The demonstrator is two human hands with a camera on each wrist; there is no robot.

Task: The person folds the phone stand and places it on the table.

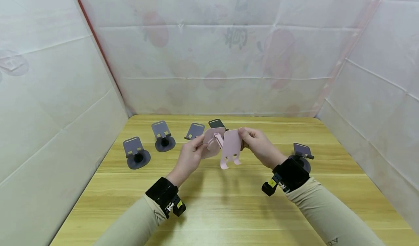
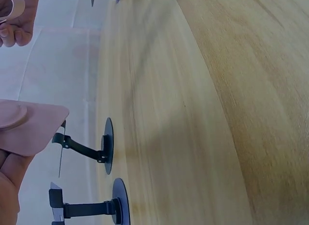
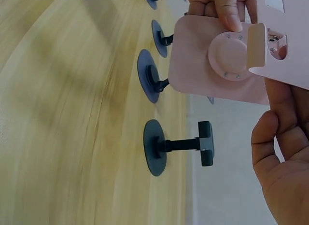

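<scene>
Now both hands are up over the wooden table (image 1: 229, 202): left hand (image 1: 190, 157) grips the pink phone stand (image 1: 222, 144) by its base, right hand (image 1: 258, 146) pinches its backplate. Dark stands (image 1: 136, 152) sit beyond the left hand, white sheeting (image 1: 212, 57) behind.

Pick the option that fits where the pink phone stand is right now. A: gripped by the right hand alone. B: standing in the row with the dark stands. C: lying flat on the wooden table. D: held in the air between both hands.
D: the pink phone stand is off the wooden table, with the left hand holding its base plate and the right hand its upper plate.
</scene>
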